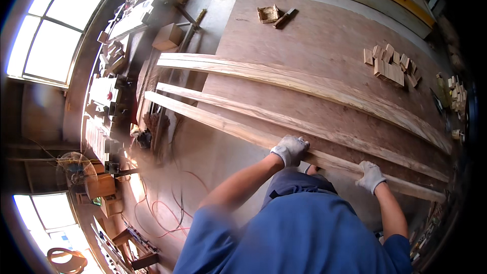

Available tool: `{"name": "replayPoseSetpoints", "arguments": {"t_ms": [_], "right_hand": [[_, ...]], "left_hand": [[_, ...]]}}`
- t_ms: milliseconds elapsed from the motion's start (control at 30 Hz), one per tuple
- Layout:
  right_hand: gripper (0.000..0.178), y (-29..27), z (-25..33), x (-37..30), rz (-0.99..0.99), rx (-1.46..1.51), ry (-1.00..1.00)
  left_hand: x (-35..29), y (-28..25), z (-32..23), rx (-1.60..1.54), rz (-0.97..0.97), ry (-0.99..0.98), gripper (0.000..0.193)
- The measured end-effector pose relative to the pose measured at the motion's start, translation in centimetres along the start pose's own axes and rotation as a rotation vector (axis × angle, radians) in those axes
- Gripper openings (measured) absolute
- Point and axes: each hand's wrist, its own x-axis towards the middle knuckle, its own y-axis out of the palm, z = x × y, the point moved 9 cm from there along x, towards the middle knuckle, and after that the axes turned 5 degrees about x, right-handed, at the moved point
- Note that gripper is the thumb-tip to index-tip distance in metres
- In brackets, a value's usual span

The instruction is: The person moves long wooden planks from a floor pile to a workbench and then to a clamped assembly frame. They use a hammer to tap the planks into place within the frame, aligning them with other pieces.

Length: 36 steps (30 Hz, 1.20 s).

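Note:
A long, narrow wooden board (pixel 218 124) runs along the near edge of the table, right in front of my body. My left hand (pixel 290 150), in a white work glove, is closed over it near its middle. Farther right, my right hand (pixel 371 176), also gloved, grips the same board with its fingers wrapped at the edge. Just beyond lies a second narrow board (pixel 243 107), roughly parallel. Past that rests a wider pale plank (pixel 264 73) with wavy grain. All three overhang the table's left side.
The brown plywood tabletop (pixel 304 45) carries a pile of small wood blocks (pixel 389 68), a small square tray (pixel 268 14) and a brush-like tool (pixel 284 18). A cluttered bench (pixel 109 91) stands at left under windows. Hoses (pixel 162 215) lie on the floor near a fan (pixel 76 168).

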Motion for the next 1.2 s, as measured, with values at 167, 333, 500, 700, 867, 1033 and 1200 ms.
{"name": "replayPoseSetpoints", "arguments": {"t_ms": [167, 333, 500, 700, 867, 1033, 1200], "right_hand": [[0.04, 2.2, -3.9, 2.3, -0.405, 0.005, -0.084], [0.048, 0.3, -1.3, 3.4, -0.318, -0.117, -0.034], [0.04, 0.3, -1.3, 2.4, -0.295, -0.186, 0.097], [0.024, -2.6, -0.1, -0.9, -0.588, -0.233, 0.084], [0.032, -1.8, -1.6, -0.2, -0.605, -0.475, 0.223], [0.059, -1.8, -7.0, -1.7, -0.527, -0.366, 0.405], [0.081, -3.5, -7.4, -1.1, -0.351, -0.312, 0.367]], "left_hand": [[3.7, 1.4, 1.3, 0.072, -0.06, 0.037, 0.066], [1.4, -1.7, 0.8, -0.021, -0.227, 0.027, 0.031], [1.7, -1.1, 0.4, 0.119, -0.248, -0.013, 0.035], [2.0, -0.2, 2.0, 0.162, -0.179, -0.069, 0.05], [0.3, -0.3, 1.0, 0.285, -0.17, -0.069, 0.064], [1.9, -2.4, 0.7, 0.239, -0.332, 0.05, 0.107], [2.9, -3.5, 0.7, 0.147, -0.296, 0.046, 0.107]]}}
